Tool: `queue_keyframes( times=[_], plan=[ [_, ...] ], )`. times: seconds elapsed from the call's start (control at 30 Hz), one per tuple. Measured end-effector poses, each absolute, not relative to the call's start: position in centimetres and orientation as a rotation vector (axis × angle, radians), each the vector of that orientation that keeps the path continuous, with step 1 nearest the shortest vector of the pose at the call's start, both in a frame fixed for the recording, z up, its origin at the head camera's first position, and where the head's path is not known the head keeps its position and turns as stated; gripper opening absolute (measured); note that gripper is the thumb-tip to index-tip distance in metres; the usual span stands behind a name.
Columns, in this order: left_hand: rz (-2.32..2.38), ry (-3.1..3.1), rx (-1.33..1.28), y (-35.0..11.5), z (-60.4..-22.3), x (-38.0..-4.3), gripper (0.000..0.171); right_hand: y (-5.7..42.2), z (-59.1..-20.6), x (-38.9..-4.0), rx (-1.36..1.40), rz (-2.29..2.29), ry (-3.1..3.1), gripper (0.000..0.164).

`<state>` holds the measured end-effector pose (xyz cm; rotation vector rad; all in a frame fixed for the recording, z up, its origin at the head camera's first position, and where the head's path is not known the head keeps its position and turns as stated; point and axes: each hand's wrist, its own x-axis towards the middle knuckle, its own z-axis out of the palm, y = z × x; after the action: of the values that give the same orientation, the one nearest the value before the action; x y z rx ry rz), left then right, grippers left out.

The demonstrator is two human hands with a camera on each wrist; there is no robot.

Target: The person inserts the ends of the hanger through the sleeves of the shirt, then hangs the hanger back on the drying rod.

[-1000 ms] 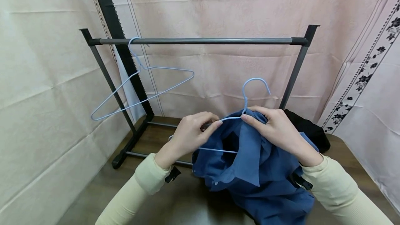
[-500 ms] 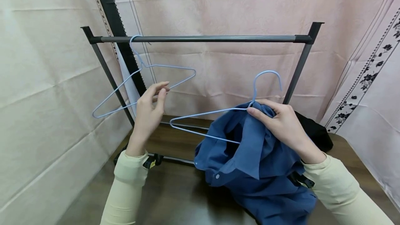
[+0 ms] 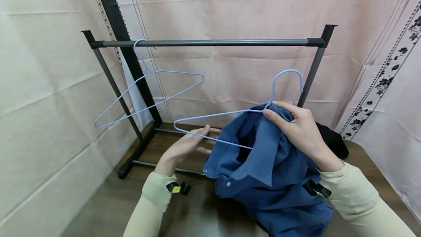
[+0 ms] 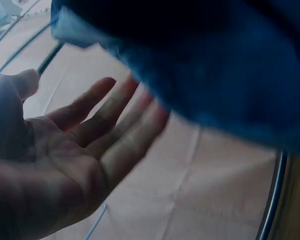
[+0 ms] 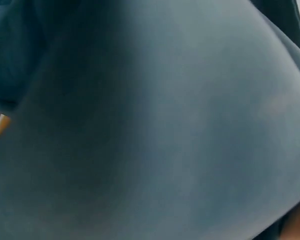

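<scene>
My right hand pinches a light blue wire hanger below its hook, together with the collar of a blue button-up shirt. The hanger's right part is hidden inside the shirt; its left arm sticks out bare past the collar. My left hand, fingers extended, is just left of the shirt, behind the hanger's lower bar. In the left wrist view that hand shows an upturned palm, fingertips right at the shirt's edge. Close-up shirt cloth fills most of the right wrist view.
A dark metal clothes rack stands on the wooden table. From its bar hangs another light blue hanger at the left. A black cloth item lies behind my right hand. Pale curtains surround the table.
My left hand let go of the hanger, swung up to the left, then came down beside the shirt. My right hand has raised the hanger and collar slightly rightward.
</scene>
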<state>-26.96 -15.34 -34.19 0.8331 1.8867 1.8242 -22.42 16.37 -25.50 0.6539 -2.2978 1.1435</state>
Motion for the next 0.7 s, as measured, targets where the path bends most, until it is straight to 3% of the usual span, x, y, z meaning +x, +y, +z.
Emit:
queue_keyframes(
  times=[0.3,0.4,0.6,0.7],
  plan=[
    [1.785,1.684,1.01,-13.6,-34.8,-26.1,0.073,16.4,-25.3,-22.4,0.662,1.178,-2.264,0.025],
    [1.823,1.592,0.983,-13.0,-35.2,-25.7,0.067,16.4,-25.4,-22.5,0.647,1.186,-2.262,0.025],
    [1.869,1.391,1.004,-12.0,-35.7,-25.0,0.038,16.4,-25.6,-22.5,0.591,1.201,-2.258,0.025],
    [1.872,1.374,1.044,-12.0,-35.9,-24.6,0.034,16.4,-25.7,-22.5,0.576,1.217,-2.229,0.024]
  ],
)
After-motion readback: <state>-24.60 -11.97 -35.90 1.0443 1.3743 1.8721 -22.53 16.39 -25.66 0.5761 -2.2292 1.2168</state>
